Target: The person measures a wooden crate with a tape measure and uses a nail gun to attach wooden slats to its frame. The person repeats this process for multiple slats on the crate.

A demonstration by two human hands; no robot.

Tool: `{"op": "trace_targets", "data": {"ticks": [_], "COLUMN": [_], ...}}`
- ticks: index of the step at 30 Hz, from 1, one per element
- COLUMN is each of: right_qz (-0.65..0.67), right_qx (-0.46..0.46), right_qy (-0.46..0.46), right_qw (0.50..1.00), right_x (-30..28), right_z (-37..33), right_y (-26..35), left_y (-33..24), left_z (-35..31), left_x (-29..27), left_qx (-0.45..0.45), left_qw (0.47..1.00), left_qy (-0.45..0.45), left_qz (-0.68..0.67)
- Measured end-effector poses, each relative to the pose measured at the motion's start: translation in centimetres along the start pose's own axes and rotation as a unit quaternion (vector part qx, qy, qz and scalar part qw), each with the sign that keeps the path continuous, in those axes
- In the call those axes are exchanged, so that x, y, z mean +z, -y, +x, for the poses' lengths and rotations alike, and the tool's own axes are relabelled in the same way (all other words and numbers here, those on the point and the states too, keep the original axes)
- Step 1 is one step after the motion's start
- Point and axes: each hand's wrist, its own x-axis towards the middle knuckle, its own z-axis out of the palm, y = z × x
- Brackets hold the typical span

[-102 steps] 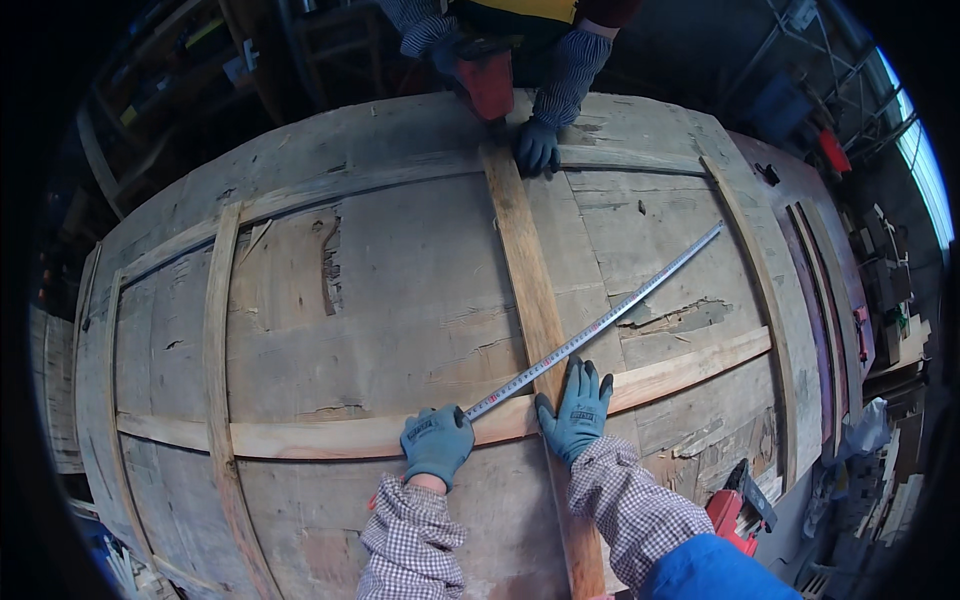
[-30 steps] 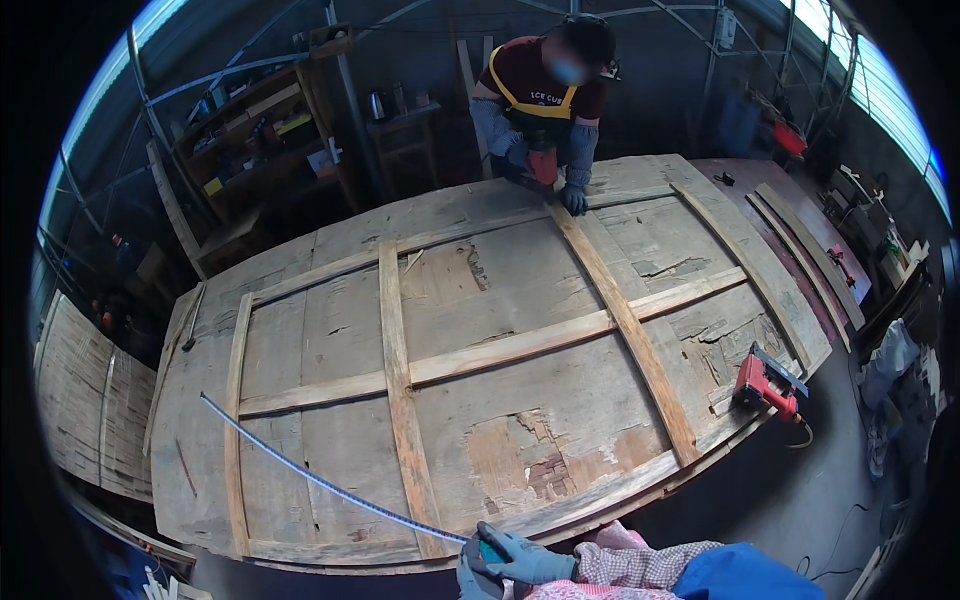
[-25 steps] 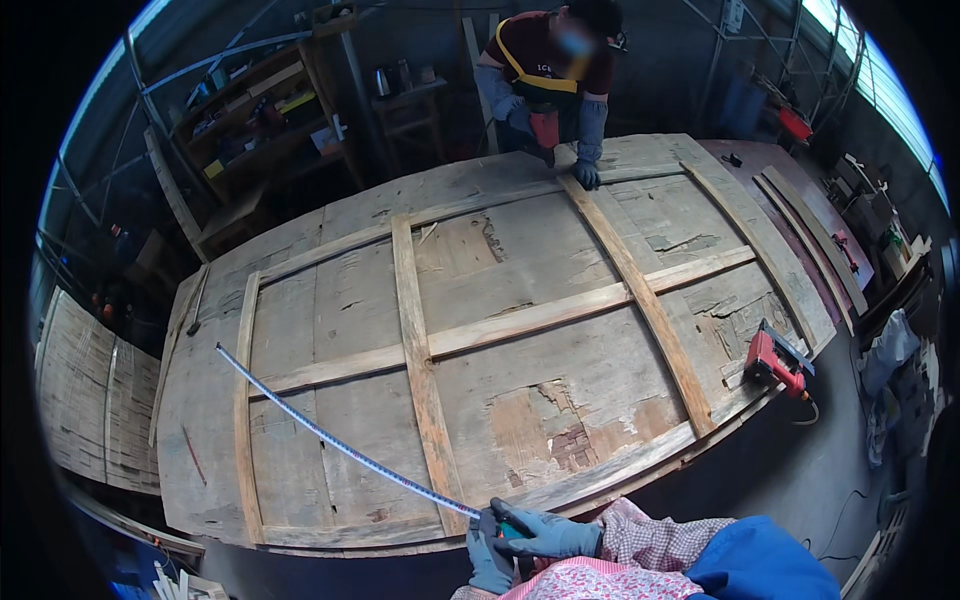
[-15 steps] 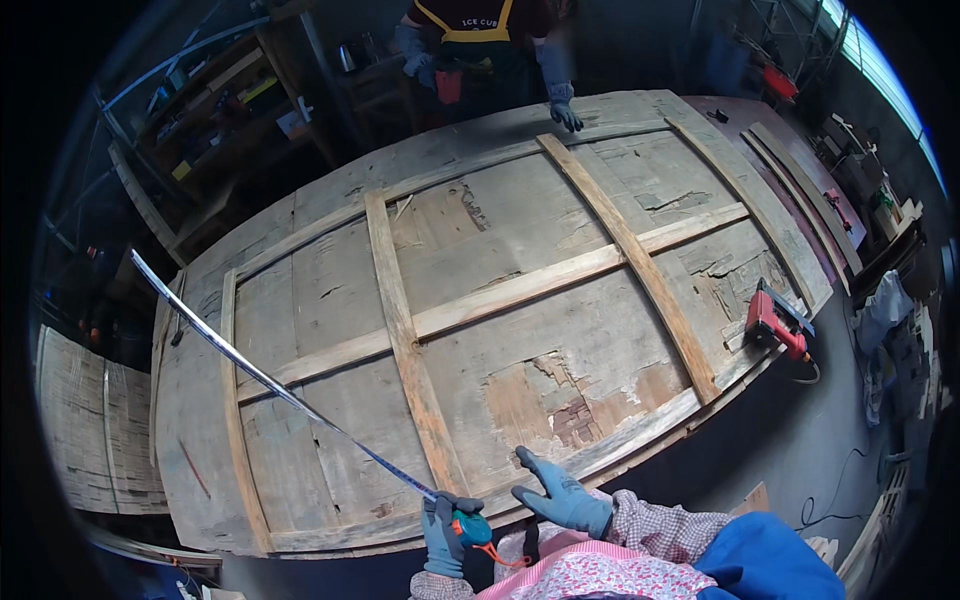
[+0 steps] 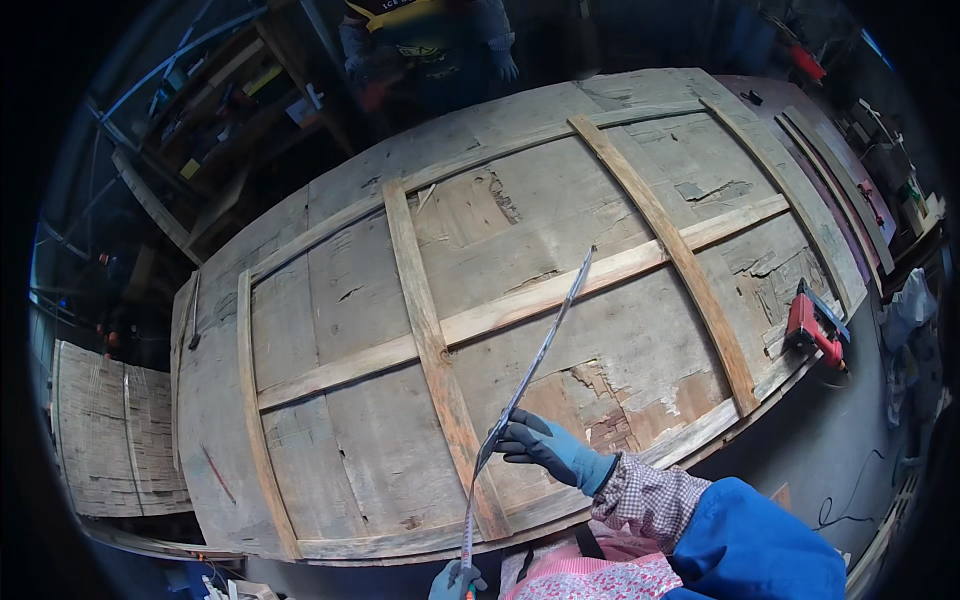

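A long metal tape measure blade rises over the wooden panel, its free end above the middle crosspiece. My left hand, at the lower edge, is closed round the tape measure's case; only a bit of the case shows. My right hand has its gloved fingers on the blade partway along, thumb on one side and fingers on the other. Both gloves are blue-grey. The panel is worn plywood with peeling patches. Wooden battens lie across it as a frame.
A red and black nail gun lies at the panel's right edge. Across the panel stands another person in a yellow and dark apron. Stacked slatted wood is at the left, long boards at the far right, and a cluttered shelf behind.
The blade has swung from the far left to the right over the panel. My right hand has moved left onto it, and my left hand is lower. The other person's hand has left the panel.
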Motion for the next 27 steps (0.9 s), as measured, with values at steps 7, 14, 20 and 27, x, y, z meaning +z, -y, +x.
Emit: {"op": "trace_targets", "data": {"ticks": [7,14,20,27], "right_qz": [0.029,-0.184,-0.288,-0.211], "right_qx": [-0.070,-0.098,0.055,0.180], "right_qy": [-0.057,-0.058,-0.035,-0.190], "right_qw": [0.995,0.976,0.955,0.942], "right_x": [5.2,14.4,14.0,6.8], "right_z": [2.8,7.8,7.5,8.0], "right_y": [-5.5,-7.7,-12.3,-10.6], "left_y": [-2.2,-10.3,-9.3,-3.5], "left_z": [3.1,3.4,10.7,22.8], "left_x": [-8.5,-11.5,-9.6,0.0], "left_qx": [0.106,-0.070,-0.009,-0.069], "left_qw": [0.934,0.984,0.922,0.948], "left_qy": [0.172,0.118,0.208,0.212], "left_qz": [0.295,-0.109,-0.325,-0.229]}}
